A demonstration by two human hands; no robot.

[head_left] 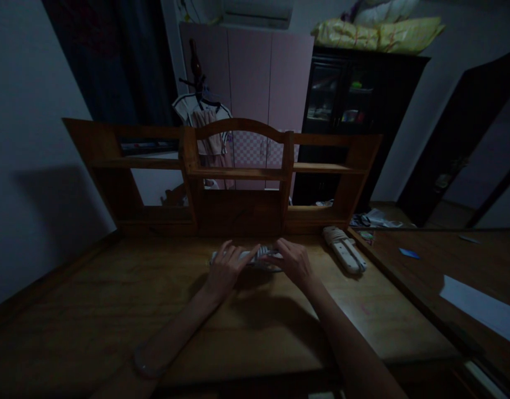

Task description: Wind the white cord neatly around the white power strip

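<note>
Over the middle of the wooden desk, both hands are on a pale power strip [247,256] that has a grey-white cord [262,252] looped round it. My left hand [225,270] wraps the strip's left part, thumb along its near side. At the right end, the fingers of my right hand [294,262] are closed on the cord, partly hiding it. To the right on the desk lies a second white power strip [349,254], its cord bundled around its far end.
A wooden shelf rack [238,174] runs along the back of the desk [155,310]. On the darker surface at right lie a white paper sheet [481,307] and a small blue card [408,253]. A wall [30,183] borders the left side.
</note>
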